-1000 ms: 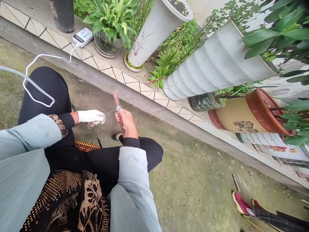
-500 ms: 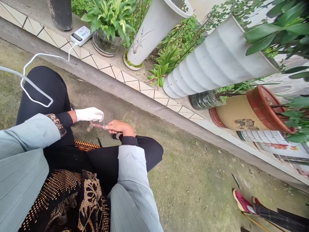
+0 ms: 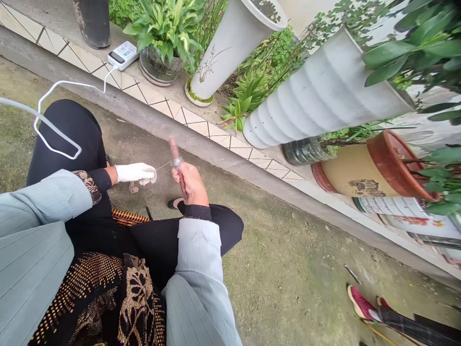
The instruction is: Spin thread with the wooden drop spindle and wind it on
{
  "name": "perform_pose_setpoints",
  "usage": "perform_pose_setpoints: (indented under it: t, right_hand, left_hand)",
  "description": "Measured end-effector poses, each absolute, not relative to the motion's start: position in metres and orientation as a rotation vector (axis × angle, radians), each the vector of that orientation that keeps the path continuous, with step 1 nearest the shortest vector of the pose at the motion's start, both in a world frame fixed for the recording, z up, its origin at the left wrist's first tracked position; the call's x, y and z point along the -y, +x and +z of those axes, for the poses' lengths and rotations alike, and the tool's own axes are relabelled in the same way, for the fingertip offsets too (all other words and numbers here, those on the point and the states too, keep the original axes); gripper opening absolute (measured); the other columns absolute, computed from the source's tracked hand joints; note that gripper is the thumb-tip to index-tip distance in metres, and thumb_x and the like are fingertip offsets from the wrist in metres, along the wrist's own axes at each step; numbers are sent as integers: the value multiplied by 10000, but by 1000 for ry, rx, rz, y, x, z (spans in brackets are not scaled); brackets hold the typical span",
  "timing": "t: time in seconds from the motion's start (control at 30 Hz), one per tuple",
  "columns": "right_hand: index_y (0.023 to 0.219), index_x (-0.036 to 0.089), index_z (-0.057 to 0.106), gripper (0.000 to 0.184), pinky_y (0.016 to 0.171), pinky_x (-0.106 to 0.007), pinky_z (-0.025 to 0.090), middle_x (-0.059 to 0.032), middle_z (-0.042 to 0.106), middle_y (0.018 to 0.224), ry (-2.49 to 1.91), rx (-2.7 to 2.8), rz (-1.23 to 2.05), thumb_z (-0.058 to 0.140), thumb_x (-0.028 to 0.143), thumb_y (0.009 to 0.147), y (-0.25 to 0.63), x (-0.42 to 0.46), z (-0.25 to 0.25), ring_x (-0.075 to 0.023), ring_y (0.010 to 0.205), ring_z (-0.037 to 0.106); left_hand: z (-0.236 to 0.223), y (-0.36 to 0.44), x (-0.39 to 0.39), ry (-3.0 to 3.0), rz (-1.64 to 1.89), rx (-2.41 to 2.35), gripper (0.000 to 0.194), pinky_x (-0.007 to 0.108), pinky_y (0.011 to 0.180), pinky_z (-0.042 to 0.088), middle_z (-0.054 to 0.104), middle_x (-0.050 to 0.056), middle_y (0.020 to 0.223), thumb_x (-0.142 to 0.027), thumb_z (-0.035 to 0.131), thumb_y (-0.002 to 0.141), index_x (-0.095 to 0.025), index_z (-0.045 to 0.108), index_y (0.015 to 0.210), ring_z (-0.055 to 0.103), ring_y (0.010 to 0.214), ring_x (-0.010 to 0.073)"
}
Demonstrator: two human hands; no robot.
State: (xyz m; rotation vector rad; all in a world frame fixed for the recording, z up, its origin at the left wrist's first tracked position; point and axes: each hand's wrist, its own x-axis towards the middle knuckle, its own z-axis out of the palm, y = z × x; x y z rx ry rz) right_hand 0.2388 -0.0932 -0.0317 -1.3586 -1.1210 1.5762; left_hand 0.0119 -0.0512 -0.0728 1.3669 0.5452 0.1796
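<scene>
My right hand (image 3: 189,182) grips a long pinkish-brown rod (image 3: 174,149) upright, with its tip above my fingers and a silver metal band (image 3: 176,162) around it. A fine pale thread (image 3: 163,166) runs from that band to my left hand (image 3: 136,173), which wears a white glove and is closed around the thread. A small tan round object (image 3: 134,189) hangs just below the glove. Both hands are held over my black-clad lap, and the rod's lower end is hidden in my right fist.
A white cable loop (image 3: 54,126) hangs at upper left from a white charger (image 3: 123,55) on a tiled ledge. Potted plants and tilted white planters (image 3: 324,86) line that ledge. Another person's pink shoes (image 3: 361,302) stand on the mossy concrete at lower right.
My right hand has swung the rod from lying nearly level, pointing left, back up to upright. The gloved left hand sits slightly lower, and the thread now stretches between them.
</scene>
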Motion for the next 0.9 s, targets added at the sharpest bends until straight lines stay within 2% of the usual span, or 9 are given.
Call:
perform_pose_setpoints:
  t: [0.07, 0.17, 0.27, 0.33, 0.47, 0.57, 0.73, 0.9]
  right_hand:
    - [737, 169, 522, 405, 465, -189, 343, 27, 517, 626, -1489, 1028, 1387, 570, 567, 796, 243, 89, -34, -52, 480, 418]
    - [674, 165, 525, 360, 449, -198, 332, 16, 529, 587, -1902, 1171, 1276, 589, 487, 820, 246, 85, -46, -59, 457, 421]
    - [632, 160, 539, 341, 452, -216, 337, 5, 555, 551, -2207, 1488, 1394, 627, 434, 815, 244, 84, -58, -69, 434, 432]
    - [594, 160, 537, 371, 455, -228, 341, 8, 541, 506, -2244, 1686, 1622, 657, 450, 791, 241, 85, -60, -75, 421, 426]
    - [583, 154, 559, 421, 449, -227, 326, 24, 538, 499, -1924, 1851, 2249, 745, 523, 664, 237, 91, -55, -64, 423, 404]
    - [630, 145, 584, 438, 455, -216, 324, 27, 561, 533, -1673, 1845, 2487, 755, 548, 625, 232, 93, -52, -58, 446, 421]
    - [680, 133, 588, 430, 453, -204, 314, 35, 540, 536, -1432, 1822, 2541, 721, 541, 661, 225, 97, -48, -53, 456, 423]
    - [709, 135, 562, 415, 460, -199, 303, 33, 529, 577, -1160, 1584, 2319, 702, 526, 693, 230, 101, -34, -42, 458, 386]
  left_hand:
    - [-73, 11, 52, 1373, 134, -520, 373, 180, 452, 360, 465, -14, 544, -481, 562, 852, -112, 615, 836, 400, 460, 77]
    - [-69, 9, 52, 1439, 77, -454, 377, 184, 451, 345, 486, -6, 556, -489, 550, 855, -121, 628, 834, 403, 461, 80]
    - [-62, 8, 52, 1554, 29, -450, 356, 186, 484, 359, 532, 5, 597, -467, 538, 856, -127, 635, 814, 432, 494, 87]
    - [-59, 7, 51, 1631, 20, -473, 320, 186, 507, 366, 562, 8, 638, -430, 538, 849, -131, 642, 800, 446, 522, 89]
    - [-59, 6, 49, 1675, 88, -496, 246, 183, 534, 365, 597, 17, 711, -346, 538, 831, -127, 634, 773, 469, 575, 92]
    - [-64, 5, 47, 1669, 99, -477, 218, 179, 519, 349, 594, 20, 726, -315, 526, 835, -127, 626, 787, 467, 575, 90]
    - [-67, 6, 45, 1577, 102, -516, 242, 178, 486, 331, 566, 13, 690, -350, 539, 839, -124, 606, 782, 447, 539, 83]
    - [-67, 9, 49, 1454, 139, -503, 350, 189, 491, 367, 524, 3, 624, -461, 606, 812, -114, 591, 768, 441, 529, 88]
